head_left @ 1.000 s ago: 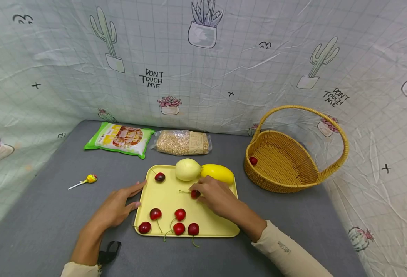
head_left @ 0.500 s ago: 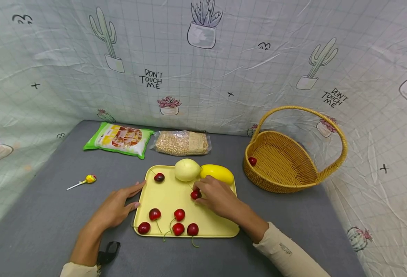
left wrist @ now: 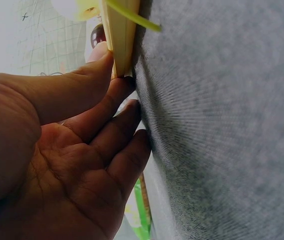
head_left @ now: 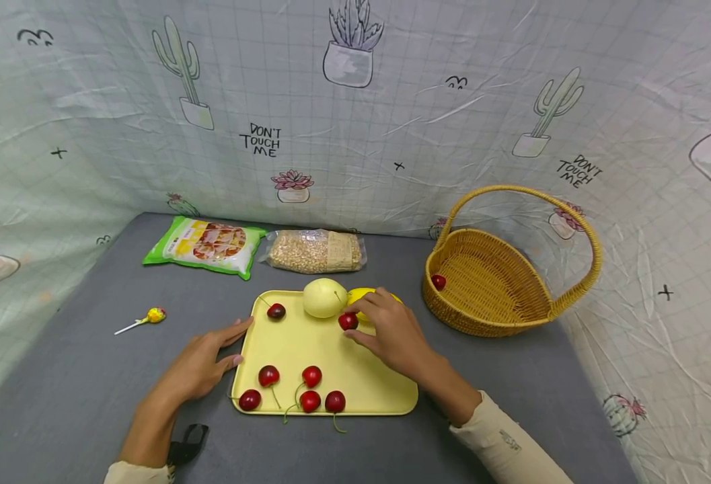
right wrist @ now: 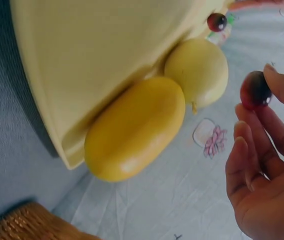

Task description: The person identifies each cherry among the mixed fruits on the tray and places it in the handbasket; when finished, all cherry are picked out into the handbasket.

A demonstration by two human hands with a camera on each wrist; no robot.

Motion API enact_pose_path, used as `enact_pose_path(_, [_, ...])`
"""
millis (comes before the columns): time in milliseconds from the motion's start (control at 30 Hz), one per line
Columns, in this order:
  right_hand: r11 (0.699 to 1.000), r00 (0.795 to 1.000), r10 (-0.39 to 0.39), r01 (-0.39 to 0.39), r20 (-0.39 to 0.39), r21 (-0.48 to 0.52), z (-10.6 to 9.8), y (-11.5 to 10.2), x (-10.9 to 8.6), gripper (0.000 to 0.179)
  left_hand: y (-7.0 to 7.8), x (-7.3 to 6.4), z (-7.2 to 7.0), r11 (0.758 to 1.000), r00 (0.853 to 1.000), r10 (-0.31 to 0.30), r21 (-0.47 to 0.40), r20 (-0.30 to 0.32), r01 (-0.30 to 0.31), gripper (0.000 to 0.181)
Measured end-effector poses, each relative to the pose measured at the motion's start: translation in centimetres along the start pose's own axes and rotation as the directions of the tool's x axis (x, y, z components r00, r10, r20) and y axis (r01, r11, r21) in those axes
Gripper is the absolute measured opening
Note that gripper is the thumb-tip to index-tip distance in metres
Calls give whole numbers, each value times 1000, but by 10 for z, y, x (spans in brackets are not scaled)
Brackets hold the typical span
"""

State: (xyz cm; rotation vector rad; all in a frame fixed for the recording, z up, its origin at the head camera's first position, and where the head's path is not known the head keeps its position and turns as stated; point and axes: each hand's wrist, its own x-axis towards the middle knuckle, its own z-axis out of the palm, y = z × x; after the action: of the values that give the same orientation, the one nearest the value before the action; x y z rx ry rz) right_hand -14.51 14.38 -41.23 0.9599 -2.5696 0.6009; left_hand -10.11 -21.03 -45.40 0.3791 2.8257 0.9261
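Between thumb and fingertips my right hand pinches a dark red cherry, raised above the pale yellow tray. The right wrist view shows this cherry clear of the tray. My left hand touches the tray's left edge with thumb and forefinger; in the left wrist view its thumb meets the tray wall. Several cherries with stems lie along the tray's near side, and one cherry at its far left corner. A pale round pear and a yellow mango-like fruit sit at the back.
A wicker basket with a tall handle stands at the right, one cherry inside. Behind the tray lie a green-white food bag and a clear grain pack. A lollipop lies at left.
My right hand has lifted the cherry off the tray and moved it slightly toward the back, in front of the yellow fruit. The left hand stays at the tray edge.
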Motion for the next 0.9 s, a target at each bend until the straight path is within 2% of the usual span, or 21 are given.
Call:
enact_pose_path(233, [999, 996, 49, -48, -78, 10, -13, 7, 4, 34, 0, 1, 1, 1000, 1000, -11, -3, 13, 11, 70])
enact_pose_path(433, [994, 983, 107, -100, -150, 52, -28, 20, 7, 34, -1, 1, 1, 1000, 1000, -8, -5, 6, 8, 70])
enact_pose_path(667, [977, 952, 196, -170, -233, 129, -40, 42, 8, 35, 0, 0, 1, 1000, 1000, -4, -14, 4, 4, 69])
enact_pose_path(900, [965, 911, 257, -221, -323, 145, -48, 62, 8, 37, 0, 1, 1, 1000, 1000, -13, -12, 14, 13, 70])
